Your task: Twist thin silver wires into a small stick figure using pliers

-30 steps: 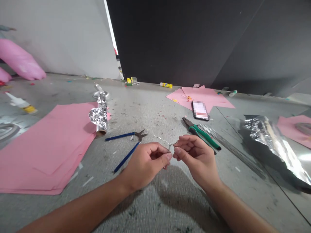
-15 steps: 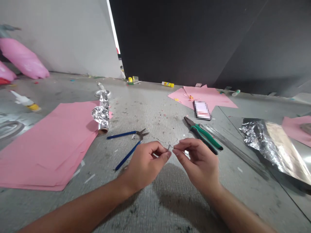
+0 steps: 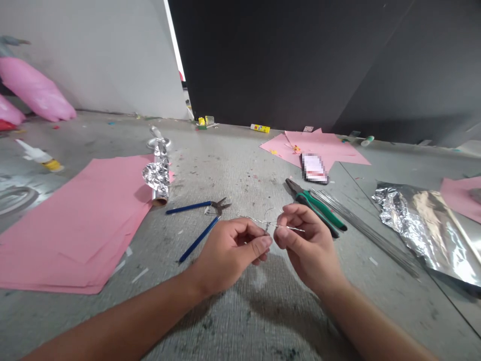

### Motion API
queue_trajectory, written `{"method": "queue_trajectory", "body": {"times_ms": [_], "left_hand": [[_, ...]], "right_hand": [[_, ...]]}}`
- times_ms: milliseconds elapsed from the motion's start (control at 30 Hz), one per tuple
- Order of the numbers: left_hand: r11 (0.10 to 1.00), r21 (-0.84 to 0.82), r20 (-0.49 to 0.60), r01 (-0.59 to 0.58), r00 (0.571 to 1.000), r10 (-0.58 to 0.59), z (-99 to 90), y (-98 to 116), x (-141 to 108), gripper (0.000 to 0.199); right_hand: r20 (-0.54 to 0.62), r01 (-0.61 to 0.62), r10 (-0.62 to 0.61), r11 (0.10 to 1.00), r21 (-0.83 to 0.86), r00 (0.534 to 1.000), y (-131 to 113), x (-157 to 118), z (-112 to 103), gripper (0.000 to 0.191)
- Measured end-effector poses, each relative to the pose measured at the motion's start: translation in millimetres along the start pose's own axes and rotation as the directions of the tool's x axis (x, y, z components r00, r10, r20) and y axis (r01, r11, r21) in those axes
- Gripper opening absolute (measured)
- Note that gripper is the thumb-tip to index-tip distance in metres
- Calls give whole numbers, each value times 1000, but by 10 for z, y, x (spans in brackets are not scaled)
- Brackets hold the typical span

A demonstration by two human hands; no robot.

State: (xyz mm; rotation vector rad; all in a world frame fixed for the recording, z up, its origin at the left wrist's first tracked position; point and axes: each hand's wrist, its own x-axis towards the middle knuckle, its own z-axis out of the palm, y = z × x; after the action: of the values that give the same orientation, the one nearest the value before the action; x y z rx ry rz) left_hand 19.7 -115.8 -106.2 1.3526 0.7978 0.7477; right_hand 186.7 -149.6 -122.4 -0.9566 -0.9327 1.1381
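A thin silvery twisted wire stretches left to right between my hands, with a short piece branching down near its middle. My left hand is closed, thumb and forefinger pinching that downward branch. The fingers of my right hand are bent around the right part of the wire, whose tip shows past the thumb. Just left of my left hand lie blue-handled pliers with spread handles. Beyond my right hand rest green-and-black pliers.
A bundle of straight wires lies at right, beside foil sheets. Pink paper and a foil roll lie at left. A phone rests on more pink paper. Behind stands a dark panel.
My right hand has shifted slightly right and up, its fingers looser. More of the wire now shows across its thumb. My left hand keeps its pinch, moved slightly right.
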Motion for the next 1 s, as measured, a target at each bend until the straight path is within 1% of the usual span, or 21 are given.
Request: {"method": "queue_trajectory", "body": {"times_ms": [67,133,200,267,333,367,433,500,567,633,667,700,767,833,900,967,1000], "left_hand": [[1000,-5,-17,-10,1000,10,5,10,-5,16],[1000,-22,-18,-18,1000,18,8,19,-11,15],[999,-33,-6,-32,999,32,12,25,-19,15],[998,11,-7,-68,998,68,21,29,-28,15],[991,81,-4,-103,995,103,39,36,-37,14],[989,101,3,-111,994,112,52,43,-43,12],[992,89,40,-91,995,88,85,61,-56,9],[1000,27,90,-9,996,6,129,72,-72,9],[994,-49,134,99,987,-92,181,55,-94,12],[978,-110,157,179,974,-161,234,-1,-119,15],[975,-113,161,192,972,-173,258,-42,-131,16],[978,-86,168,189,971,-172,277,-89,-142,15],[991,32,189,131,973,-135,295,-186,-151,15],[987,149,184,58,979,-85,280,-263,-134,23],[972,235,113,-5,993,-22,232,-299,-83,30],[958,282,11,-59,998,59,157,-293,-6,29],[957,278,-20,-84,995,94,115,-279,37,26]], "right_hand": [[72,-115,106,984,135,992,1,0,5,35],[148,-195,169,962,189,974,15,-15,22,41],[208,-198,158,962,187,965,49,-43,41,41],[222,-127,95,983,133,970,90,-70,54,31],[174,-42,35,999,34,984,113,-87,57,17],[136,-9,12,1000,-22,991,112,-89,55,17],[72,35,-27,993,-114,997,81,-78,49,29],[37,72,-67,984,-163,997,27,-52,45,37],[10,88,-88,982,-168,996,-24,-21,44,43],[-15,48,-51,992,-119,999,-48,5,47,43],[-25,8,-10,997,-79,1000,-46,14,49,39],[-31,-44,43,998,-35,999,-36,21,51,33],[-37,-157,159,986,46,987,5,28,54,23],[-36,-242,247,965,100,968,60,36,52,26],[-37,-270,278,953,140,960,116,49,44,26],[-50,-244,256,953,180,965,167,63,32,23],[-56,-231,245,954,193,968,189,69,27,22]]}}
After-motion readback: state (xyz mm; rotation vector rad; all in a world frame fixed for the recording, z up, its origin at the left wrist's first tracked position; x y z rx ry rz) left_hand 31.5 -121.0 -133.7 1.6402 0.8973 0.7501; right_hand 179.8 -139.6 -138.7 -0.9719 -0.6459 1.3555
